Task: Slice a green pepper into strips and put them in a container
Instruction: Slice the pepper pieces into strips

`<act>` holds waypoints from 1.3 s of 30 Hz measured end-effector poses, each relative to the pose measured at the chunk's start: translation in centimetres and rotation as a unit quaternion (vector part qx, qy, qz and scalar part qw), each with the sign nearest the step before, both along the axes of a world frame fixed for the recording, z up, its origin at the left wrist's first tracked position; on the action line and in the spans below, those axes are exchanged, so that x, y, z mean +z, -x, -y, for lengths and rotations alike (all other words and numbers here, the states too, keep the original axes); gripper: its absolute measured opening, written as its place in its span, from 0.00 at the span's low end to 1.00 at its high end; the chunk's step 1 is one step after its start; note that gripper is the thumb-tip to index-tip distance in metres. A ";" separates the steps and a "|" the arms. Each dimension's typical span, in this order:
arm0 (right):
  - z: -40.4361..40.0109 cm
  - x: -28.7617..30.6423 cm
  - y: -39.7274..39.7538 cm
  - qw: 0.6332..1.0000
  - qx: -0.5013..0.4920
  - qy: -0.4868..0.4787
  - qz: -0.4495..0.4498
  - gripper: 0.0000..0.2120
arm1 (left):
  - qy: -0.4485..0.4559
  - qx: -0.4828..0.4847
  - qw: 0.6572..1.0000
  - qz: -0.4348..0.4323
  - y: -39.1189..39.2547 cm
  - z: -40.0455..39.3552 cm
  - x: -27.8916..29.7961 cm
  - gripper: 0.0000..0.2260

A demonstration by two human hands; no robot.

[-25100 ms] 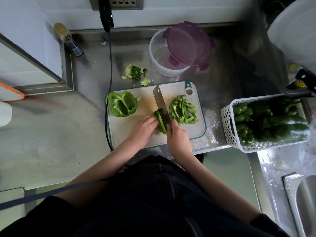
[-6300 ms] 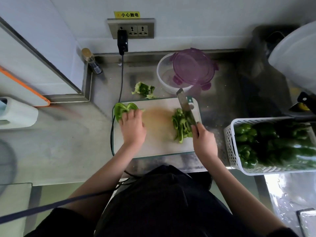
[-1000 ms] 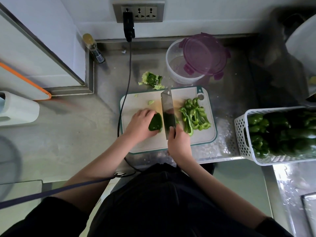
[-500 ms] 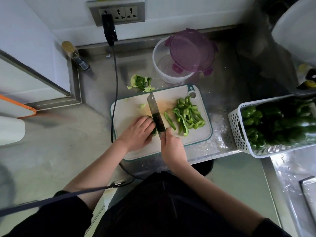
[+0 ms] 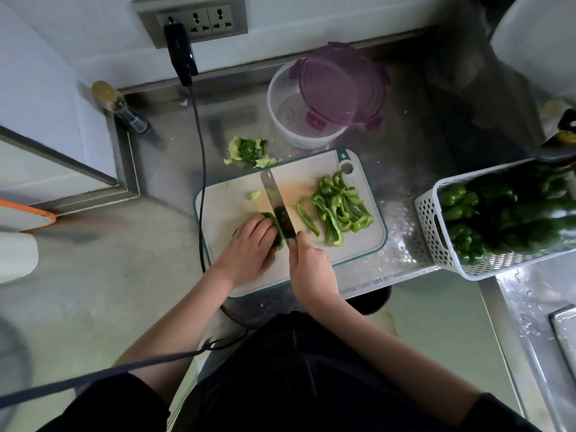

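Since half a second ago, one more strip is lying freshly cut on the cutting board, just right of the blade, and the left hand is sitting a little further left on what remains of the pepper piece. That hand is pressing the piece down, its fingers curled over it. The right hand is gripping the handle of the knife, whose blade is standing on the board against the piece's right edge, touching the left fingertips. A heap of cut strips is lying on the right part of the board, just beside the lone strip. Beyond the board's far edge the clear container is standing on the steel worktop, its purple lid resting tilted on its rim. Pepper core scraps are lying left of the container. To the right, a white basket is holding whole green peppers. A black cable is running down from the wall socket past the board's left edge.
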State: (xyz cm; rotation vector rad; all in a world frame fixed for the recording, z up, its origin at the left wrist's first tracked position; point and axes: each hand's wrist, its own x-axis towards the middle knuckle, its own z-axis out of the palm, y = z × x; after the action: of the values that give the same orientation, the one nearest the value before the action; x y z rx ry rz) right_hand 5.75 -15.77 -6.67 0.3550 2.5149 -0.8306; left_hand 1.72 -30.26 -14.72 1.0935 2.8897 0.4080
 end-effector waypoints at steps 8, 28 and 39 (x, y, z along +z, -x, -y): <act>0.7 0.0 0.5 1.000 -0.015 0.021 0.008 0.10 | -0.016 0.017 0.999 0.032 0.2 0.0 0.0 0.16; -0.6 0.0 0.5 0.992 -0.091 0.076 -0.032 0.13 | 0.002 0.016 1.000 -0.026 -0.2 0.1 0.2 0.17; 0.6 0.0 0.7 0.996 -0.059 0.058 -0.027 0.13 | 0.012 0.015 1.000 0.025 0.0 0.5 0.6 0.17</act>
State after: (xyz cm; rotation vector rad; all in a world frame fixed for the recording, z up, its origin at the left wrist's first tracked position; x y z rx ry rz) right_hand 5.08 -16.37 -6.66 0.4515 2.5020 -1.0395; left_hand 1.72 -30.80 -14.12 1.0224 2.8631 0.3949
